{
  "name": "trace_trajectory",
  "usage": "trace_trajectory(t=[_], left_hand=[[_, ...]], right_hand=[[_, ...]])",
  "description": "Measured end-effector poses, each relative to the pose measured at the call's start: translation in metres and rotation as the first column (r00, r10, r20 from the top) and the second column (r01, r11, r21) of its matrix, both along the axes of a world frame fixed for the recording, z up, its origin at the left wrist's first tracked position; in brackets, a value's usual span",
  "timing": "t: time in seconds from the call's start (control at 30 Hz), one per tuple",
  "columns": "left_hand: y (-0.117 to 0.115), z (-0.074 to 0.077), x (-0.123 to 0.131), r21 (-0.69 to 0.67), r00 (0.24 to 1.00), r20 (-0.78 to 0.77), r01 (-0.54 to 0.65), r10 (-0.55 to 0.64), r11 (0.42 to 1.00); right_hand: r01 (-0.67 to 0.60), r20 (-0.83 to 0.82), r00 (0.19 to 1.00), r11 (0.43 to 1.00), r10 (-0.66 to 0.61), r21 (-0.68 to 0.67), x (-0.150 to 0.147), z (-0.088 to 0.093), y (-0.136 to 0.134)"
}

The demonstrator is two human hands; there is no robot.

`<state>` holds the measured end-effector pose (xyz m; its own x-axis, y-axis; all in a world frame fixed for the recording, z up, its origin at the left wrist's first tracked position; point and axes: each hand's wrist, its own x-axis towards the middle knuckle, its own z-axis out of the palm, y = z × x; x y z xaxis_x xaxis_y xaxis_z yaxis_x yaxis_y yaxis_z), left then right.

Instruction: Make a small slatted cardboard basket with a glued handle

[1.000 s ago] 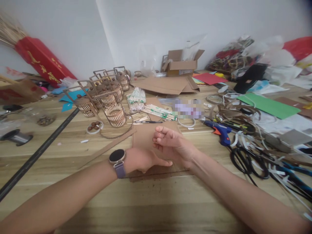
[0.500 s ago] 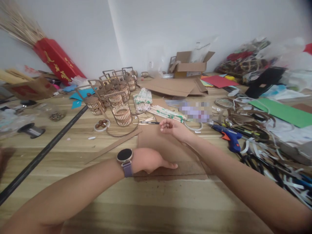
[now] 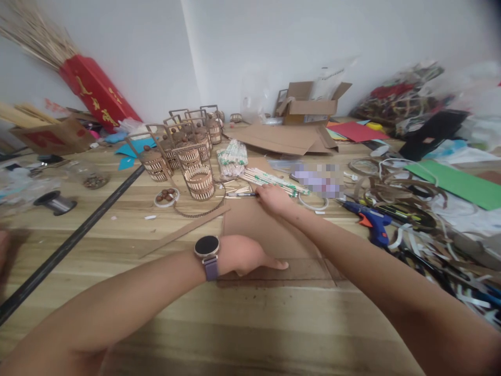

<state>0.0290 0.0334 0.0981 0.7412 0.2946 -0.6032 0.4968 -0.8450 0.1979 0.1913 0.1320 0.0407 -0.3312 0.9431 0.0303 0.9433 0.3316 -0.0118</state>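
Note:
My left hand, with a watch on its wrist, presses on a brown cardboard sheet. One digit is stretched out along the sheet near its front edge; the other fingers are mostly hidden. Beyond the sheet's far edge, my right hand is closed at the right end of a dark, slim pen, its fingertips partly hidden. The pen lies among short wooden sticks. Paper-wrapped chopsticks lie just behind that hand. A narrow cardboard strip rests left of the sheet.
Small woven baskets with handles stand at back left, near a dish of brown beads. A blue glue gun and tangled strips lie right. A dark bar crosses the left side. An open carton stands behind.
My right hand has moved forward onto the pen's end, and its fingers have closed in. My left hand stays on the cardboard. The whole view has shifted slightly.

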Motion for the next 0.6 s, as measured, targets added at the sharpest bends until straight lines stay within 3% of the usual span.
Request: trace_trajectory(t=[0.17, 0.33, 0.47, 0.6], left_hand=[[-0.002, 0.008, 0.003, 0.038, 0.997, -0.067, 0.042, -0.039, 0.998], [-0.003, 0.008, 0.005, 0.026, 0.997, -0.078, 0.029, -0.026, 0.999], [-0.002, 0.006, 0.004, 0.073, 0.994, -0.096, 0.064, -0.057, 0.995], [0.000, 0.003, 0.002, 0.068, 0.990, -0.098, 0.105, -0.098, 0.992]], right_hand=[[0.018, 0.087, 0.996, 1.000, -0.019, 0.008, -0.003, 0.002, 0.017], [0.024, 0.024, 0.999, 0.999, -0.025, 0.044, -0.006, 0.012, 0.024], [0.118, -0.128, 0.986, 0.987, -0.103, 0.113, 0.010, 0.030, 0.004], [0.244, -0.337, 0.923, 0.960, -0.186, 0.140, 0.036, 0.034, -0.042]])
